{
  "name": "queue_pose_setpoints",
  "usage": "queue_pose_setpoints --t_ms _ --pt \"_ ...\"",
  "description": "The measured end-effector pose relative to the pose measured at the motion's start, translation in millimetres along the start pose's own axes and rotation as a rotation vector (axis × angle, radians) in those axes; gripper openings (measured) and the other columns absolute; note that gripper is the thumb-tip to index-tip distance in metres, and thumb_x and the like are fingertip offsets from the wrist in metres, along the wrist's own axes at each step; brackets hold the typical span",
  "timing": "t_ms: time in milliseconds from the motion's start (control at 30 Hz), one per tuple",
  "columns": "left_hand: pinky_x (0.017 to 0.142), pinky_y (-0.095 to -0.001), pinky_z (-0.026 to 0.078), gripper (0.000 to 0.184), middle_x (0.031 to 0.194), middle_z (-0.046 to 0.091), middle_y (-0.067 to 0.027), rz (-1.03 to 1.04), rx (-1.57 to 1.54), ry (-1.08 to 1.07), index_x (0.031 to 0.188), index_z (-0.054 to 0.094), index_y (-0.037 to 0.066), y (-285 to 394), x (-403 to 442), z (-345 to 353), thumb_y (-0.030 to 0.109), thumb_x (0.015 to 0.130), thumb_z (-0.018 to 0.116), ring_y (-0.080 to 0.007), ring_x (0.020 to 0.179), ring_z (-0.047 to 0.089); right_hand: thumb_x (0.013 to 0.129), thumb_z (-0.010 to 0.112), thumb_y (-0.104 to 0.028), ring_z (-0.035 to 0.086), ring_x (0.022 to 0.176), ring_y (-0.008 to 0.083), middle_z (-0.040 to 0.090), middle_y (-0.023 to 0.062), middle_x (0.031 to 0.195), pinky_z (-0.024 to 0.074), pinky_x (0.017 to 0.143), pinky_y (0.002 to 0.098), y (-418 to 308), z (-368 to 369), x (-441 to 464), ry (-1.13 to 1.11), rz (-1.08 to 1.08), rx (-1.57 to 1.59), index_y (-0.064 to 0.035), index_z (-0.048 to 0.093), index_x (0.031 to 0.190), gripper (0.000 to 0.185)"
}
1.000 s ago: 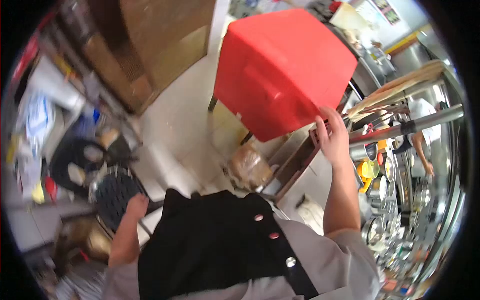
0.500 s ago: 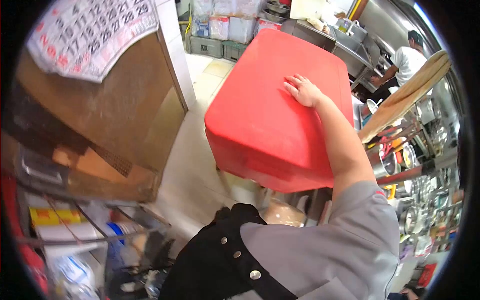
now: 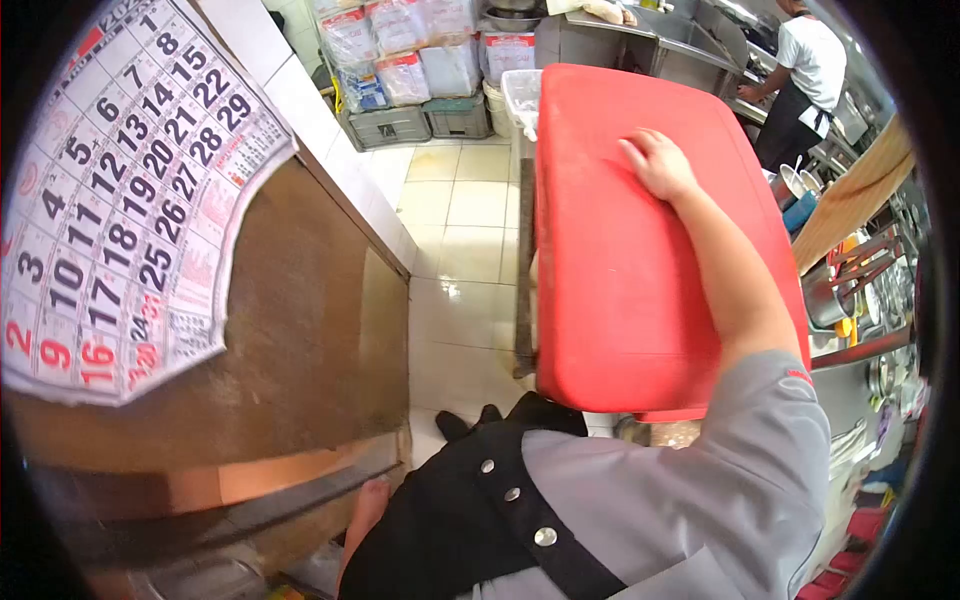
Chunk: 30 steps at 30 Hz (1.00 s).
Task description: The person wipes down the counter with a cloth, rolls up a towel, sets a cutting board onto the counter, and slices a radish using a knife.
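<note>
My right hand [image 3: 662,166] rests on top of a large red box [image 3: 640,290] with a rounded, smooth lid. Its fingers lie loosely against the surface and hold nothing. Low on the left, part of my left hand [image 3: 368,502] shows beside a brown wooden panel [image 3: 310,310], between its lower edge and my black apron. The fingers of that hand are mostly hidden, so whether they grip anything is unclear. A large paper calendar [image 3: 130,210] hangs against the panel on the left.
A tiled floor [image 3: 460,240] runs between panel and box. Wrapped packages [image 3: 400,75] sit on grey crates [image 3: 390,127] at the back. A co-worker [image 3: 808,70] in a white shirt stands at the far right. Pots [image 3: 826,300] and a wooden board [image 3: 855,195] line the right side.
The view has swung left and come nearer the calendar, so the red box appears further right. My right hand stays on its lid. My left hand has come into view.
</note>
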<state>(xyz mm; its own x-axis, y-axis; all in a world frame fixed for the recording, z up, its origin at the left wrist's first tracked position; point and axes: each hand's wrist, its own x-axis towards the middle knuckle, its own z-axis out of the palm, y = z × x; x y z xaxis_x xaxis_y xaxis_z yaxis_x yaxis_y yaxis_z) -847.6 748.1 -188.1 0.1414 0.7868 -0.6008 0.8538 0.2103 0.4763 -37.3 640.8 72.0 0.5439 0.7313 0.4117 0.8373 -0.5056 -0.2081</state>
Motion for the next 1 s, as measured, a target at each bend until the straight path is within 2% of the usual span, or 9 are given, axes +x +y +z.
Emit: queue_pose_setpoints --t_ms 33,100,200,300,500,667,767,867,1000 --pt "0.084 -0.0376 0.053 0.034 0.095 0.073 -0.0121 0.054 0.011 -0.022 0.106 0.065 0.000 23 29 -16 0.032 0.095 0.066 -0.0247 0.091 0.070 0.100 0.054 -0.044 0.061 0.118 0.0352 0.069 0.0189 0.118 0.0477 0.102 0.0425 -11 -8 -6 0.029 0.063 0.035 -0.0030 0.069 0.114 0.046" --pt "0.088 -0.0359 0.053 0.039 0.104 0.074 -0.0135 0.184 0.019 -0.077 0.117 0.065 0.001 72 83 -46 0.032 0.094 0.068 -0.0238 0.097 0.070 0.099 0.057 -0.043 0.060 0.118 0.0339 0.067 0.0178 0.119 0.0462 0.103 0.0431 -9 0 -6 0.102 0.087 -0.055 -0.0042 0.069 0.114 0.043" --pt "0.088 -0.0373 0.054 0.041 0.107 0.074 -0.0127 0.341 0.073 -0.049 0.119 0.065 0.002 149 134 -80 0.035 0.094 0.068 -0.0238 0.098 0.070 0.098 0.058 -0.044 0.058 0.120 0.0345 0.065 0.0170 0.122 0.0447 0.105 0.0434 -23 -1 -10 0.118 0.191 -0.157 -0.0053 0.069 0.115 0.043" --pt "0.089 -0.0379 0.054 0.041 0.109 0.073 -0.0134 0.378 0.175 -0.101 0.120 0.065 0.003 213 183 -101 0.034 0.094 0.067 -0.0255 0.099 0.070 0.097 0.059 -0.045 0.056 0.122 0.0352 0.064 0.0165 0.124 0.0438 0.106 0.0439 -26 -3 -8 0.101 0.324 -0.217 -0.0058 0.068 0.115 0.044" --pt "0.091 -0.0400 0.054 0.046 0.112 0.073 -0.0156 0.452 0.266 -0.233 0.123 0.065 0.004 311 260 -83 0.038 0.094 0.066 -0.0289 0.104 0.070 0.096 0.060 -0.045 0.055 0.124 0.0355 0.063 0.0177 0.126 0.0433 0.107 0.0449 3 10 18 0.118 0.451 -0.288 -0.0056 0.066 0.118 0.045" --pt "0.097 -0.0396 0.052 0.049 0.119 0.070 -0.0167 0.447 0.526 -0.530 0.125 0.065 0.005 402 322 -63 0.042 0.092 0.066 -0.0305 0.113 0.067 0.098 0.056 -0.049 0.050 0.130 0.0374 0.057 0.0193 0.136 0.0406 0.109 0.0480 45 25 66 0.096 0.481 -0.334 -0.0064 0.062 0.128 0.053" --pt "0.097 -0.0402 0.052 0.050 0.119 0.070 -0.0173 0.475 0.626 -0.524 0.124 0.066 0.005 466 381 -58 0.043 0.092 0.066 -0.0322 0.112 0.066 0.097 0.057 -0.048 0.051 0.129 0.0379 0.057 0.0197 0.136 0.0409 0.108 0.0480 56 28 92 0.098 0.467 -0.344 -0.0061 0.061 0.129 0.053" --pt "0.095 -0.0410 0.053 0.049 0.119 0.070 -0.0178 0.572 0.777 -0.476 0.124 0.066 0.005 575 394 -65 0.043 0.092 0.066 -0.0332 0.110 0.067 0.097 0.060 -0.044 0.050 0.128 0.0381 0.056 0.0189 0.135 0.0403 0.108 0.0481 57 27 103 0.089 0.477 -0.333 -0.0059 0.061 0.128 0.049" --pt "0.090 -0.0423 0.054 0.047 0.117 0.070 -0.0180 0.859 0.767 -0.346 0.126 0.064 0.006 701 441 -40 0.040 0.094 0.064 -0.0324 0.102 0.070 0.095 0.062 -0.040 0.049 0.127 0.0396 0.055 0.0191 0.135 0.0392 0.109 0.0482 47 23 114 0.084 0.508 -0.305 -0.0051 0.060 0.126 0.046"
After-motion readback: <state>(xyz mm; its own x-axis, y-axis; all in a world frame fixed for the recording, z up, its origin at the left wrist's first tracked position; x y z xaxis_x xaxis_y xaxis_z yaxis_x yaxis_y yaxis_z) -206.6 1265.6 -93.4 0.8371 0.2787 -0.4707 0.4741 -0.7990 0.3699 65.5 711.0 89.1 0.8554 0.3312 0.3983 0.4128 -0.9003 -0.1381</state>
